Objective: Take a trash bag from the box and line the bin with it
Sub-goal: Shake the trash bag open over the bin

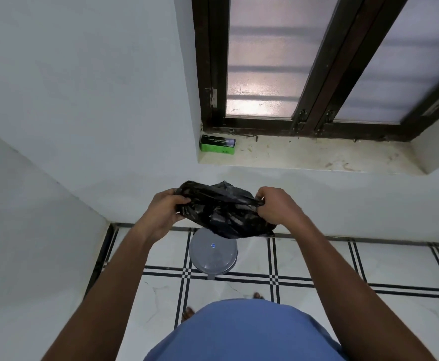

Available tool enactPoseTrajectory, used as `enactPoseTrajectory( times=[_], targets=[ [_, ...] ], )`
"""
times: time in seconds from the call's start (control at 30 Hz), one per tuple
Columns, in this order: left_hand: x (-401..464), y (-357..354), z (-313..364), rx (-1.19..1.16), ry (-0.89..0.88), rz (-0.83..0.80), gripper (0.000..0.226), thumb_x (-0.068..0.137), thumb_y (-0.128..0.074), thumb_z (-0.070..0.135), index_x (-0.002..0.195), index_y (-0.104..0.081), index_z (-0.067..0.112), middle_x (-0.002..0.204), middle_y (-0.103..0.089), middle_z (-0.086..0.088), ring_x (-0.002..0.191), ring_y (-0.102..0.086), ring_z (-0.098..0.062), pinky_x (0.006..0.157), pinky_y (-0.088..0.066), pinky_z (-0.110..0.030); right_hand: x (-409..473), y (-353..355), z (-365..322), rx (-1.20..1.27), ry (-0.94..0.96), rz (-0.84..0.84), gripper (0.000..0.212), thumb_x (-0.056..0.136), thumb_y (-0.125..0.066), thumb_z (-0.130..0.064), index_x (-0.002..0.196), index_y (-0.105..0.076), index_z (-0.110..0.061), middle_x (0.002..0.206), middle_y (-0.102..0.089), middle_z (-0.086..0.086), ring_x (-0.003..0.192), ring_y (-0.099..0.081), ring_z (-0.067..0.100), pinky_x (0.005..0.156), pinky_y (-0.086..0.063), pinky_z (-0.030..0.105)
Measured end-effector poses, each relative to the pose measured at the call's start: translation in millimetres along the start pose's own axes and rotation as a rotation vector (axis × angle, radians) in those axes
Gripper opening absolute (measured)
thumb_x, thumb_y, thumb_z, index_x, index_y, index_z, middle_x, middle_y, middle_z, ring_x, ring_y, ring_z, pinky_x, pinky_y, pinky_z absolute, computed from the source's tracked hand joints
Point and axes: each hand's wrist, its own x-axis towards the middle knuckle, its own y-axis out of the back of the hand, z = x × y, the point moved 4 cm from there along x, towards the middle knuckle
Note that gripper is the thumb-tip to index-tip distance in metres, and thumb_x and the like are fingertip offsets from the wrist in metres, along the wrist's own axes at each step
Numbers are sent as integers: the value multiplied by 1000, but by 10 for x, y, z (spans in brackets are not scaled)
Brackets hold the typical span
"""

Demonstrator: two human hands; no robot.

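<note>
While it hangs in the middle of the frame, the black trash bag [223, 209] is bunched and crumpled, stretched sideways between two bare hands and held in the air above the floor. At its left edge the left hand [162, 212] grips the plastic, fingers curled inward and pressed onto the film with the thumb on the near side. At its right edge the right hand [278, 207] has its fingers closed tight together, pinching a gathered twist of the bag. Both forearms reach up from the lower corners of the frame toward the centre.

Directly below the bag, slightly left of centre, the bin [213, 255] stands on the floor: a round grey container seen from above, its top edge partly hidden by the hanging plastic. Whether the grey surface with a small blue dot is a lid or the inside bottom, I cannot tell. It sits near the foot of the white wall [83, 100].

Above the bag, at the left end of the stone window sill [304, 155], the green box [217, 146] lies flat against the corner of the recess, well apart from the hands. Behind it rises a dark-framed window [304, 61] with frosted panes.

White floor tiles [317, 261] with black lines fill the lower part, and a blue shirt [244, 332] fills the bottom centre
</note>
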Motion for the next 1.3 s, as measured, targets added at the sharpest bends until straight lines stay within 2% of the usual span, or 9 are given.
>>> enactPoseTrajectory(
  times=[0.2, 0.33, 0.6, 0.7, 0.87, 0.97, 1.13, 1.23, 1.3],
  targets=[
    [-55, 226, 82, 468, -287, 408, 27, 96, -52, -6, 118, -59, 9, 96, -74, -6, 75, -74, -26, 54, -66, -38, -53, -14, 131, -150, -63, 207, 43, 94, -67, -14, 136, -61, -18, 110, -73, 6, 93, -66, 30, 73, -48, 37],
    [14, 377, 56, 939, -316, 525, 13, 96, -65, 14, 106, -72, 8, 82, -74, -6, 74, -70, -31, 70, -54, -35, -55, -31, 199, -140, -72, 74, 26, 95, -66, -16, 118, -76, -22, 97, -76, 2, 86, -72, 27, 70, -54, 35],
    [-66, 71, 18, 228, 149, -148, 44, 94, -85, 34, 123, -78, 1, 114, -81, -15, 101, -78, -24, 91, -67, -41, -225, -32, -153, 1117, 63, -381, 39, 107, -73, -37, 125, -78, -3, 119, -81, 16, 105, -79, 29, 89, -66, 42],
    [-59, -10, 41, -64, 133, -235, 25, 106, -66, 16, 128, -73, 7, 114, -78, -8, 96, -77, -18, 84, -66, -33, -159, -65, -126, 1117, 8, -250, 34, 109, -72, -34, 125, -79, -5, 120, -83, 17, 108, -79, 32, 91, -65, 40],
    [-2, 55, 148, 536, 94, -36, 23, 101, -58, 4, 113, -76, -3, 95, -74, -16, 71, -74, -24, 61, -64, -31, 13, -47, 21, -267, -33, -140, 14, 101, -65, -30, 99, -77, -22, 98, -76, 4, 93, -74, 32, 72, -53, 35],
    [-137, 10, 474, 1063, -192, 341, 31, 94, -48, 19, 108, -71, 4, 89, -76, -17, 78, -77, -40, 70, -63, -41, -51, 177, -186, -291, 15, 154, 27, 101, -62, -23, 122, -78, -30, 109, -79, 4, 97, -73, 30, 74, -51, 34],
    [-645, -259, 843, 760, -1090, 710, 49, 99, -52, 6, 146, -55, 17, 112, -77, -6, 81, -62, -24, 74, -45, -37, -388, 347, -421, 185, 456, 962, 69, 97, -65, -4, 162, -52, -23, 89, -76, 7, 66, -64, 21, 62, -50, 30],
    [-330, -260, 449, 1224, -935, 473, 46, 100, -52, 14, 145, -54, 22, 119, -74, -11, 93, -69, -32, 77, -59, -46, -138, -33, -259, -140, 206, 425, 54, 96, -68, -13, 149, -61, -19, 103, -78, 16, 86, -75, 38, 70, -53, 37],
    [12, -53, -33, 1635, -345, 181, 33, 102, -48, 26, 130, -63, 19, 112, -75, -11, 97, -74, -37, 84, -62, -46, -140, -403, -14, -319, -78, -219, 24, 99, -65, -10, 122, -71, -7, 98, -79, 17, 80, -78, 31, 65, -55, 31]
  ],
)
